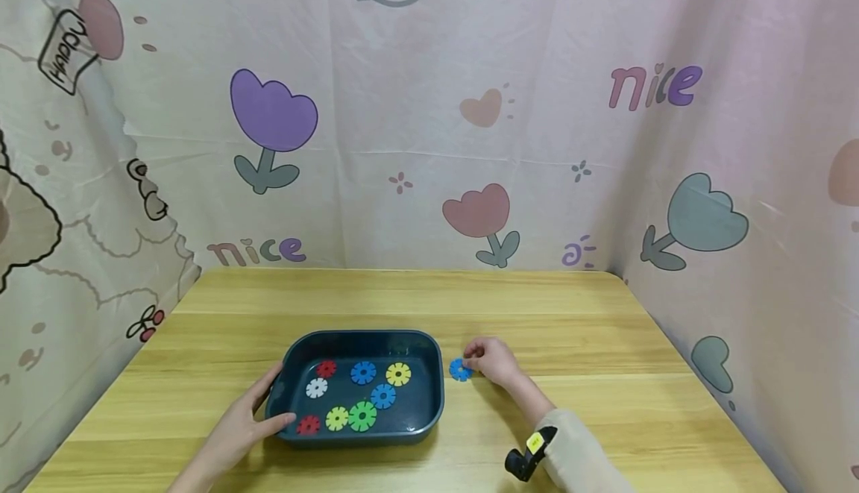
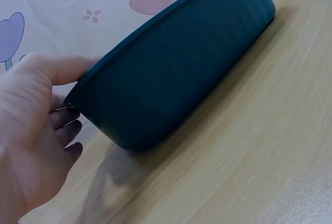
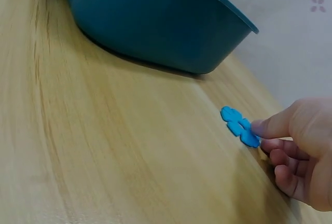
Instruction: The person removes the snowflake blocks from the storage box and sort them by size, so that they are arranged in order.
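A dark blue-green plastic tub [image 1: 419, 403] stands on the table with several slotted plastic discs inside. My left hand [image 1: 235, 429] grips its left end, the thumb over the rim and the fingers around the outside, as the left wrist view also shows of the tub [image 2: 171, 68]. To the right of the tub, my right hand [image 1: 495, 362] pinches the edge of a blue slotted disc [image 1: 457, 371] between thumb and fingers. In the right wrist view this blue disc [image 3: 235, 128] is low over the table; whether it touches the wood I cannot tell.
Inside the tub lie a green disc [image 1: 362, 416], a white disc [image 1: 316, 388], and red, yellow and blue ones. The wooden table [image 1: 537, 306] ends at a printed curtain [image 1: 396, 217] behind and at both sides. A small black camera [image 1: 526, 459] sits on the right wrist.
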`<move>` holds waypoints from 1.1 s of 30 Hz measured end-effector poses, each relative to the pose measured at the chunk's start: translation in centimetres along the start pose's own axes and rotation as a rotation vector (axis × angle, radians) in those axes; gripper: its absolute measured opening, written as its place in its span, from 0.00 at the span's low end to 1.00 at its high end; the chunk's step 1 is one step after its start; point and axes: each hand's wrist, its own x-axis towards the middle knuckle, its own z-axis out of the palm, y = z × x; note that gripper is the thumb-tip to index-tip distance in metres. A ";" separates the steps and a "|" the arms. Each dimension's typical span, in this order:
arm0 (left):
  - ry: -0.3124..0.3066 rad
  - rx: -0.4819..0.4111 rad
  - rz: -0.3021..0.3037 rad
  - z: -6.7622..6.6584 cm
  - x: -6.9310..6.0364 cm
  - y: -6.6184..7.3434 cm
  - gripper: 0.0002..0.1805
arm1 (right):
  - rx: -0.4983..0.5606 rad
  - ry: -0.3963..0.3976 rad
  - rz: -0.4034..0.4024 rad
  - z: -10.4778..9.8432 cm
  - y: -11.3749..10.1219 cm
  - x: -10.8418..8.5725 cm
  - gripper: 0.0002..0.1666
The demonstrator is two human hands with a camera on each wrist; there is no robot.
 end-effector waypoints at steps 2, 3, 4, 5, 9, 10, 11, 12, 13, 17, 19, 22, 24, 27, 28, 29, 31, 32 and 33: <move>-0.004 0.001 -0.005 0.0 0.0 0.1 0.47 | 0.011 -0.002 0.000 -0.1 0.0 0.0 0.05; -0.006 0.001 -0.009 -0.1 0.0 0.1 0.47 | 0.024 -0.003 0.001 -0.1 0.0 0.0 0.06; -0.006 0.001 -0.009 -0.1 0.0 0.1 0.47 | 0.043 -0.007 0.003 -0.2 0.0 0.0 0.06; -0.007 0.001 -0.010 -0.1 0.0 0.1 0.47 | 0.067 -0.012 0.006 -0.3 0.0 0.0 0.06; -0.005 0.003 -0.006 -0.1 0.0 0.2 0.46 | 0.164 -0.044 0.032 -0.9 -0.2 -0.2 0.07; -0.005 0.004 -0.006 -0.1 0.0 0.2 0.46 | 0.186 -0.052 0.043 -1.0 -0.2 -0.2 0.08; -0.005 0.004 -0.004 -0.1 -0.1 0.2 0.46 | 0.205 -0.059 0.054 -1.2 -0.3 -0.3 0.08; -0.005 0.005 -0.003 -0.1 -0.1 0.2 0.46 | 0.218 -0.062 0.062 -1.3 -0.4 -0.3 0.09; -0.005 0.002 -0.004 -0.1 -0.1 0.2 0.46 | 0.235 -0.062 0.071 -1.5 -0.6 -0.3 0.09; -0.005 -0.006 -0.003 -0.1 0.0 0.2 0.46 | 0.282 -0.056 0.077 -2.2 -1.4 -0.3 0.11; -0.004 0.000 -0.001 0.0 0.0 0.2 0.45 | 0.305 -0.057 0.067 -2.5 -1.8 -0.2 0.12; -0.005 0.012 0.001 0.0 -0.1 0.0 0.45 | 0.340 -0.069 0.053 -2.9 -2.8 0.0 0.14; -0.008 0.024 0.000 -0.1 -0.1 0.0 0.44 | 0.355 -0.077 0.046 -3.1 -3.6 0.1 0.14; -0.015 0.029 -0.012 -0.1 -0.1 0.0 0.45 | 0.364 -0.089 0.033 -3.2 -5.0 0.2 0.14; -0.017 0.033 -0.017 -0.1 0.0 0.0 0.45 | 0.365 -0.094 0.025 -3.1 -5.4 0.2 0.14; -0.017 0.036 -0.024 -0.1 0.0 0.0 0.45 | 0.368 -0.099 0.015 -3.0 -5.9 0.3 0.13; -0.016 0.044 -0.030 -0.1 0.0 0.0 0.46 | 0.373 -0.111 -0.007 -2.7 -6.7 0.4 0.13; -0.019 0.047 -0.032 -0.1 0.0 0.0 0.46 | 0.372 -0.115 -0.019 -2.5 -7.2 0.5 0.13; -0.018 0.054 -0.032 -0.1 0.0 0.0 0.46 | 0.374 -0.121 -0.030 -2.3 -7.7 0.6 0.13</move>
